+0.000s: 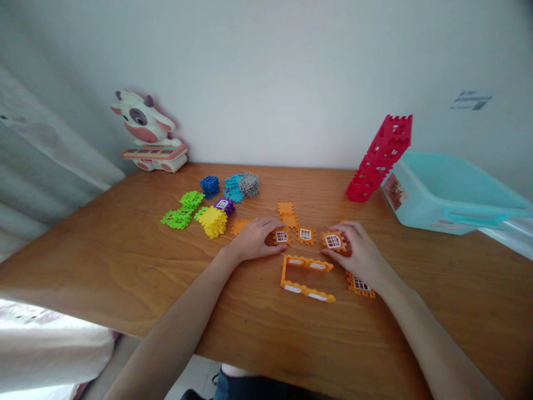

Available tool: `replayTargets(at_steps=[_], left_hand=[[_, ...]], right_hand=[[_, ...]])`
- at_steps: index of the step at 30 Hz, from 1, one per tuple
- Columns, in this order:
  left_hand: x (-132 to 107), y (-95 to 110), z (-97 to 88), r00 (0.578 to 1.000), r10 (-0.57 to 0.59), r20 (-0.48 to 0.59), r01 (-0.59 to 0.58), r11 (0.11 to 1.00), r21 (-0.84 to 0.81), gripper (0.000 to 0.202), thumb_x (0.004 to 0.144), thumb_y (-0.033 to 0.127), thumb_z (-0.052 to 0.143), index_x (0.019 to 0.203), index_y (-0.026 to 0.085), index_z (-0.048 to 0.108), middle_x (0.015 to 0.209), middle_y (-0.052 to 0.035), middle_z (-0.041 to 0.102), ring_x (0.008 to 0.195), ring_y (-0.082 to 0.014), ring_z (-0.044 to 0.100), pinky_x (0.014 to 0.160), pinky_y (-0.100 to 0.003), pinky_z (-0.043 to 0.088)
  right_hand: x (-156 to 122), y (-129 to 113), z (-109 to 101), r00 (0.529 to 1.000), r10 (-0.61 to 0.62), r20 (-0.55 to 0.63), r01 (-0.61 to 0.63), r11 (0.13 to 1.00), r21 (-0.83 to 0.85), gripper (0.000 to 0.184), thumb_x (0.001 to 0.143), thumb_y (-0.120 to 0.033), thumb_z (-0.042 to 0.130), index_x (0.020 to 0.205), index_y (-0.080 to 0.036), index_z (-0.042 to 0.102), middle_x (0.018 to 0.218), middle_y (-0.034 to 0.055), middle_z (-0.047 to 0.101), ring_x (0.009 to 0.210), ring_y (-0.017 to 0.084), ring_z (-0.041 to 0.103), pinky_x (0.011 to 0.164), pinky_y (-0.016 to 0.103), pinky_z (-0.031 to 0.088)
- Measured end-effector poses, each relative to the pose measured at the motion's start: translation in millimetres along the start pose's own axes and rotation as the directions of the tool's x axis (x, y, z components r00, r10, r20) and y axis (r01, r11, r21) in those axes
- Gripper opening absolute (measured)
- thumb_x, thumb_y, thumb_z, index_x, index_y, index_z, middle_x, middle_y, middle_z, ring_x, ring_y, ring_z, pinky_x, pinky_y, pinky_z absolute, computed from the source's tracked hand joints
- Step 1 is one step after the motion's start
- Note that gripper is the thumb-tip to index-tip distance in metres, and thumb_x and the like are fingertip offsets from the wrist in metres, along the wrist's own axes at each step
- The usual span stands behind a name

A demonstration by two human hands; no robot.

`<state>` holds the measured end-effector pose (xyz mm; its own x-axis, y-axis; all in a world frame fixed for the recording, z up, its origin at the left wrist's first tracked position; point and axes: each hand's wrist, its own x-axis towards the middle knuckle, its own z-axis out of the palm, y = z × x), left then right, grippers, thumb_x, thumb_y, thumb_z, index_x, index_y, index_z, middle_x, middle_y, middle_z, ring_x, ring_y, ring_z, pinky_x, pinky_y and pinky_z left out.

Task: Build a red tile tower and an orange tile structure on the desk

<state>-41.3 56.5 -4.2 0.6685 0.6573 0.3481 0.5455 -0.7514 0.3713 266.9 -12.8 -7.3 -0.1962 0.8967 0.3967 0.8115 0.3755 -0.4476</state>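
Observation:
My left hand (256, 240) rests on the wooden table with its fingertips gripping an orange window tile (282, 236). My right hand (353, 250) is shut on a second orange window tile (333, 241). Between them lies a third window tile (305, 235). Just below sits an orange L-shaped assembly of interlocked wall pieces (302, 280). Another orange window panel (360, 286) lies next to my right wrist. Plain orange tiles (286, 209) lie above my hands, and one more (240, 226) sits left of my left hand.
Yellow (212, 221), green (181, 211), purple (224, 206), blue (209, 186), teal (233, 188) and grey (250, 185) interlocking pieces lie on the wooden table (104, 272). A red tower (378, 158), a pale blue bin (449, 191) and a cow toy (147, 130) stand at the back.

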Motion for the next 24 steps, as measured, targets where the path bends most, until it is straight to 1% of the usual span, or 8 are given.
replayTargets(at_steps=[2,5,7,10,12,14,18,24], left_hand=[[1,1,3.0,0.999,0.033,-0.008,-0.033,0.999,-0.036,0.046,0.088,0.048,0.074,0.124,0.019,0.066,0.124,-0.0106,0.072,0.114,-0.0253,0.069,0.102,-0.039,0.054],[3,6,5.6,0.996,0.088,0.016,-0.086,0.994,-0.066,0.044,0.093,0.049,0.068,0.126,0.019,0.065,0.125,-0.0108,0.073,0.115,-0.0247,0.069,0.101,-0.038,0.054],[3,11,5.2,0.99,0.132,0.055,-0.13,0.991,-0.035,0.038,0.098,0.047,0.062,0.124,0.02,0.067,0.128,-0.0107,0.072,0.117,-0.0249,0.068,0.102,-0.039,0.054],[4,18,3.4,0.976,0.18,0.12,-0.186,0.982,0.035,0.03,0.102,0.042,0.056,0.119,0.021,0.07,0.13,-0.0101,0.071,0.12,-0.0254,0.067,0.103,-0.04,0.052],[4,20,3.4,0.971,0.194,0.141,-0.202,0.978,0.049,0.03,0.103,0.041,0.054,0.119,0.022,0.071,0.132,-0.01,0.07,0.12,-0.0256,0.066,0.103,-0.041,0.052],[4,20,5.0,0.968,0.204,0.146,-0.213,0.976,0.045,0.031,0.103,0.042,0.054,0.122,0.023,0.07,0.134,-0.0098,0.069,0.121,-0.0257,0.065,0.103,-0.041,0.052],[4,20,9.8,0.965,0.23,0.128,-0.234,0.972,0.017,0.031,0.104,0.04,0.053,0.125,0.024,0.069,0.138,-0.0092,0.066,0.125,-0.0256,0.062,0.106,-0.041,0.05],[5,26,13.1,0.982,0.165,0.095,-0.167,0.986,0.012,0.03,0.103,0.039,0.055,0.123,0.022,0.069,0.135,-0.0107,0.067,0.123,-0.0252,0.062,0.107,-0.042,0.051]], right_hand=[[0,-3,-1,0.999,0.049,-0.009,-0.049,0.998,0.035,0.037,0.092,-0.045,0.065,0.121,-0.024,0.059,0.118,0.0144,0.069,0.106,0.033,0.071,0.093,0.05,0.057],[0,-8,-3,0.991,0.134,-0.011,-0.133,0.989,0.072,0.046,0.094,-0.044,0.063,0.134,-0.025,0.053,0.12,0.0133,0.074,0.099,0.032,0.075,0.081,0.045,0.061],[0,-11,-3,0.989,0.148,-0.02,-0.146,0.987,0.073,0.047,0.095,-0.047,0.061,0.137,-0.026,0.054,0.117,0.0117,0.076,0.092,0.03,0.076,0.075,0.042,0.061],[1,-14,-4,0.989,0.147,0.001,-0.147,0.988,0.038,0.033,0.096,-0.053,0.058,0.111,-0.025,0.067,0.092,0.007,0.079,0.068,0.027,0.074,0.06,0.038,0.057],[2,-17,-5,0.989,0.144,0.044,-0.146,0.988,0.046,0.033,0.097,-0.055,0.055,0.098,-0.025,0.068,0.077,0.004,0.077,0.057,0.024,0.07,0.053,0.035,0.054],[3,-21,-6,0.987,0.115,0.108,-0.127,0.986,0.107,0.032,0.099,-0.053,0.054,0.098,-0.025,0.069,0.082,0.0042,0.079,0.064,0.024,0.072,0.057,0.035,0.056],[5,-28,-6,0.974,0.027,0.225,-0.071,0.979,0.189,0.025,0.102,-0.042,0.052,0.107,-0.026,0.071,0.104,0.0054,0.08,0.09,0.026,0.076,0.078,0.039,0.061],[6,-15,-3,0.989,-0.07,0.132,0.073,0.997,-0.021,0.026,0.102,-0.035,0.049,0.107,-0.024,0.071,0.11,0.0104,0.077,0.1,0.03,0.072,0.092,0.05,0.057]])
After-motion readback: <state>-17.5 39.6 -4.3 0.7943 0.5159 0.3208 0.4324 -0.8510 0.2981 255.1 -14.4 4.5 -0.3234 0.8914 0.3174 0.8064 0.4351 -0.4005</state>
